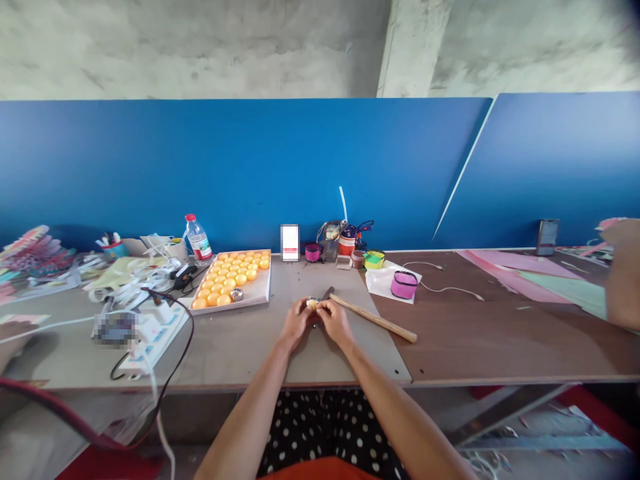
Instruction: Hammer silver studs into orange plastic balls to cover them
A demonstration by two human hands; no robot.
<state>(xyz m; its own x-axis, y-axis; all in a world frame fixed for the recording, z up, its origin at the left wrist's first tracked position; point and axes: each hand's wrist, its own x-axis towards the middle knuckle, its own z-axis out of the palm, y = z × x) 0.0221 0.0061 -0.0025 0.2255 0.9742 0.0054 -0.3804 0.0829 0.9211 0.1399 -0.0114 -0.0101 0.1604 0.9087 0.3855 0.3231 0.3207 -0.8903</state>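
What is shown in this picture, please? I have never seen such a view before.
There is no machine here: one camera, worn on a person's head, looks forward and down. The left hand and right hand are that person's own. They hold a small round thing, yellowish and shiny, too small to identify. On the worktable, to their left, a tray holds orange balls and one silvery ball. To their right lie a wooden-handled tool and a pink, black-edged item.

Head cam — looks fwd & down, desk (235,350) near, partition (240,167) beyond.
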